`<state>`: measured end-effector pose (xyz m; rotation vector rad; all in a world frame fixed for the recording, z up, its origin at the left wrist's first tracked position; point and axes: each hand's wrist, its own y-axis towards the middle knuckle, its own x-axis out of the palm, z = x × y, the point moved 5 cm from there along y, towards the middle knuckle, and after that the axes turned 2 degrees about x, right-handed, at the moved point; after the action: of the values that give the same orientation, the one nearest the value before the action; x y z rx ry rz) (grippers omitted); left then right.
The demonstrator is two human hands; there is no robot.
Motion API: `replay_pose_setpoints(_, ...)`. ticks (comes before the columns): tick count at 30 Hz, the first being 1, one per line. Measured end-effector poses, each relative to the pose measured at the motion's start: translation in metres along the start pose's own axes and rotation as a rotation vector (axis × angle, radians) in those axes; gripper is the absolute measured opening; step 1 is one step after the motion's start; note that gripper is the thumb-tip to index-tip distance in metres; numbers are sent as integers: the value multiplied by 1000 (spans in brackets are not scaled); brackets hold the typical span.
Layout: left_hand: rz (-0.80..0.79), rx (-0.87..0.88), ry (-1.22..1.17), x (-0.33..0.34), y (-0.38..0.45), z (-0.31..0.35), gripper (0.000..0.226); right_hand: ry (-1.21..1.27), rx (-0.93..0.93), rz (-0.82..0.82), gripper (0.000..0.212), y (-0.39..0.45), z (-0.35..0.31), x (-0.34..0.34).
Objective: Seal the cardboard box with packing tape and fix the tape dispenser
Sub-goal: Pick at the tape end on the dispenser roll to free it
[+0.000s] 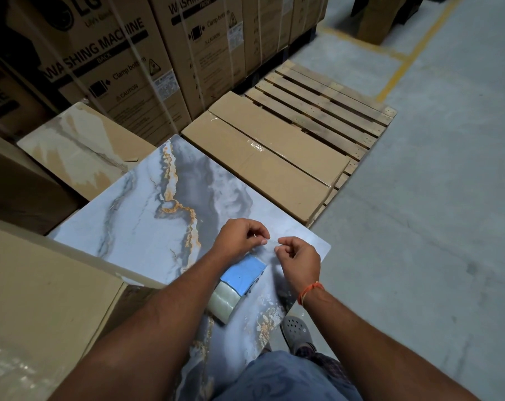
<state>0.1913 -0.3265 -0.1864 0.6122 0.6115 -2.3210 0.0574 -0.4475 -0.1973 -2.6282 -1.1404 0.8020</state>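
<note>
A blue tape dispenser (243,275) with a clear tape roll (224,303) lies on a marble-patterned slab (147,209) near its front edge. Just beyond it, my left hand (239,237) and my right hand (299,260) pinch the two ends of a clear strip of tape (271,246) stretched between their fingertips. A long flat cardboard box (263,157), with clear tape along its seam, rests on a wooden pallet (326,111) behind the slab.
Tall washing-machine cartons (124,59) stand at the back. A beige marbled slab (80,146) and brown cartons (43,287) lie to the left. Grey concrete floor (433,227) with yellow lines stretches right. My sandalled foot (296,331) shows below the slab's corner.
</note>
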Motion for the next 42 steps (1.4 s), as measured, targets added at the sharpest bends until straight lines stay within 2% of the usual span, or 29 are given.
replay_pose_setpoints(8, 31, 85, 148, -1, 2, 11, 6, -41, 13, -8, 8, 0, -3, 2)
replay_pose_setpoints(13, -12, 105, 66, 1, 0, 6, 7, -66, 15, 6, 3, 3, 0, 5)
replay_pose_setpoints(19, -84, 49, -62, 6, -3, 3, 4, 67, 66, -50, 9, 4, 3, 3)
replay_pose_setpoints(23, -94, -3, -150, 6, -2, -2, 12, 88, 65, -62, 8, 4, 4, 6)
replay_pose_setpoints(27, -93, -32, -163, 5, -3, -4, 15, 73, 35, -64, 2, 3, 2, 7)
replay_pose_setpoints(32, -96, -23, -101, 2, -4, 2, 13, -2, 3, -122, 6, 6, -4, 10)
replay_pose_setpoints(36, 12, -142, -70, -3, -8, -2, 3, -44, 8, -113, 5, 9, -4, 8)
replay_pose_setpoints(39, 50, -334, 109, -14, -19, -4, 29, -17, 36, -92, 7, 10, -3, 6)
replay_pose_setpoints(42, -154, -459, 326, -15, -33, 2, 65, 25, 82, -82, 9, 14, 0, 7)
